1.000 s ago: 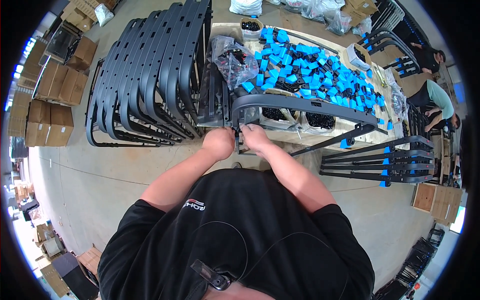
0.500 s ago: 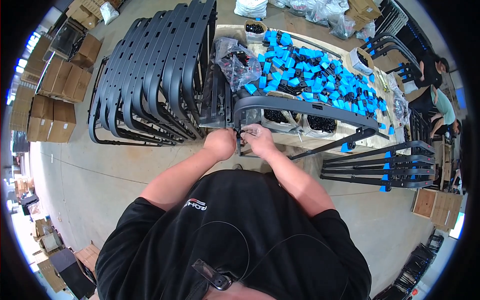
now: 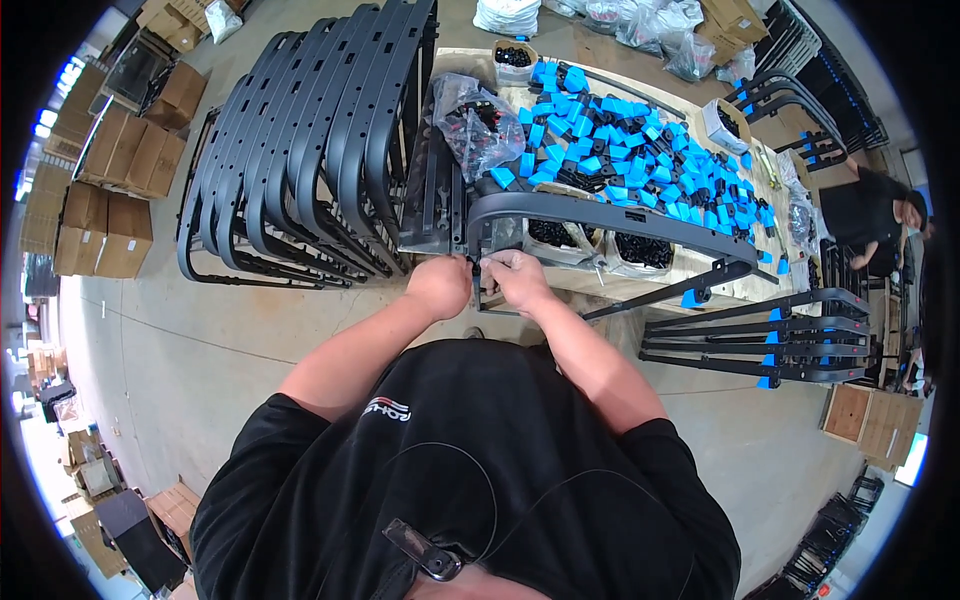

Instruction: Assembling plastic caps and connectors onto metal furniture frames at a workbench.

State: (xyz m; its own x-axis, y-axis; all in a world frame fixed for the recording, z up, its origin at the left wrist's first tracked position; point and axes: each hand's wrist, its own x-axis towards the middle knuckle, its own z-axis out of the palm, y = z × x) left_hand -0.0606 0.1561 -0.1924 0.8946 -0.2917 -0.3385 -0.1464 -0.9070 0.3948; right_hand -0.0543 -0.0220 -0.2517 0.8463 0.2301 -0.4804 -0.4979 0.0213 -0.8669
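Observation:
In front of me a dark grey curved metal frame [image 3: 590, 208] lies across the near edge of the wooden table. My left hand [image 3: 441, 288] is closed at the frame's left end, its fingertips against a small black part. From the other side my right hand [image 3: 516, 281] pinches at the same spot, thumb and fingers bent together. Whatever sits between the fingertips is too small to name. Just beyond the frame stand a container of small black parts [image 3: 643, 249] and another like it. A big pile of blue and black plastic pieces [image 3: 620, 150] covers the table behind.
Several similar grey frames [image 3: 320, 140] stand packed together on my left. More frames [image 3: 760, 340] with blue pieces are stacked at right. A clear plastic bag [image 3: 478, 130] lies on the table's left part. Cardboard boxes [image 3: 110, 225] are at far left. A person [image 3: 870, 215] is at far right.
My hands stay at the frame's left end, with only a slight shift of the right fingers. At far right, the people have changed position.

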